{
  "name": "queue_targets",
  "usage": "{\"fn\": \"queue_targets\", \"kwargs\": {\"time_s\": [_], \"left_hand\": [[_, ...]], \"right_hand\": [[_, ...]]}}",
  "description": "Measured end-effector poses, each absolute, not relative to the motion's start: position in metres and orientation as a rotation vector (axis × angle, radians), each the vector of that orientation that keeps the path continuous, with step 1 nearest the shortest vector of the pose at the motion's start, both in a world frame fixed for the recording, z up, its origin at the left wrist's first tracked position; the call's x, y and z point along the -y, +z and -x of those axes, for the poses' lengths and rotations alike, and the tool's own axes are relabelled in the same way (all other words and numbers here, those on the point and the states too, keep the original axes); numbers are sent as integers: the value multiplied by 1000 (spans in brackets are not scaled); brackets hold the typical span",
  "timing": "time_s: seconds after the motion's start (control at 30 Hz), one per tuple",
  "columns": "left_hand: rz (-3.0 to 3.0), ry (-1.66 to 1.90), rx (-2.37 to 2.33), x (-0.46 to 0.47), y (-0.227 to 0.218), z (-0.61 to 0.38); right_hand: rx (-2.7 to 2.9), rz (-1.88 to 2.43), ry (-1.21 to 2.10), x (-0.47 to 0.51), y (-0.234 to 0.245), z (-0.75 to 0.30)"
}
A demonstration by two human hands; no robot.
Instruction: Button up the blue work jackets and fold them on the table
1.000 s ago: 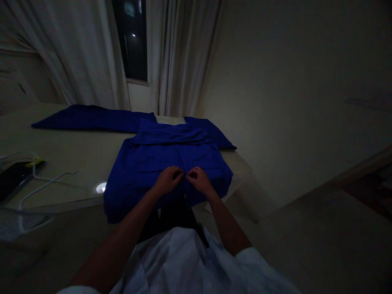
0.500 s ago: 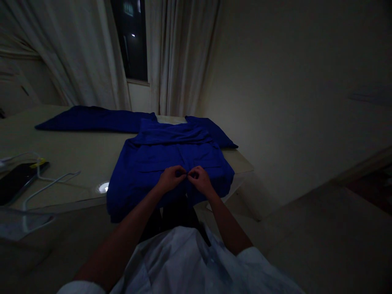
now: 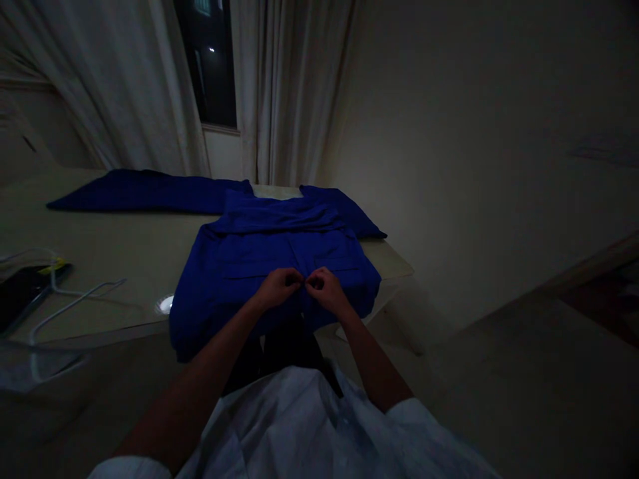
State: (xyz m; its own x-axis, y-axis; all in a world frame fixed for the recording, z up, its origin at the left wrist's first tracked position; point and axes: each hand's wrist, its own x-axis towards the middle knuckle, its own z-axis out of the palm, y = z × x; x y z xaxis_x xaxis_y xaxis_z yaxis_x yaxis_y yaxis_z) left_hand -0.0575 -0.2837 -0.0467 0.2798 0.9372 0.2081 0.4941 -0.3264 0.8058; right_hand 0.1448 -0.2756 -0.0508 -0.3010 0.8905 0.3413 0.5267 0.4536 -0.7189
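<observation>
A dark blue long-sleeved jacket point(image 3: 239, 249) lies spread over the table, its lower part draping off the near edge. Its sleeves stretch out at the back left and back right. My left hand point(image 3: 280, 286) pinches the front opening of the jacket from the left side. Right beside it, my right hand point(image 3: 323, 287) pinches the opposite edge, the fingertips of both hands almost meeting. Whatever small fastener lies between the fingertips is too dark and small to make out. Below the hands the two front edges hang apart.
On the left of the pale table point(image 3: 130, 246) are a white wire hanger point(image 3: 74, 303), partly past the edge, and a dark phone-like object point(image 3: 30, 289) with a yellow patch. A bright round spot point(image 3: 164, 304) shows near the jacket. Curtains point(image 3: 279, 93) and a wall stand behind.
Both hands keep their pinch at the jacket's front with hardly any movement. The view has shifted slightly, so the table and its objects appear a little further left.
</observation>
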Motion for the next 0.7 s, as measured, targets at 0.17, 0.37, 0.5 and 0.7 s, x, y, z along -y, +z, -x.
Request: {"fn": "queue_targets", "kwargs": {"time_s": [0.17,0.37,0.5,0.7], "left_hand": [[-1971,945,-1224,286,-47,61],[-2002,939,-1202,286,-51,63],[-2042,931,-1198,287,-51,65],[-2117,887,-1356,296,-46,62]], "right_hand": [[1996,1124,644,277,-53,-148],[1978,1142,641,277,-55,-147],[1991,1162,637,275,-56,-147],[2023,1184,633,268,-53,-147]]}}
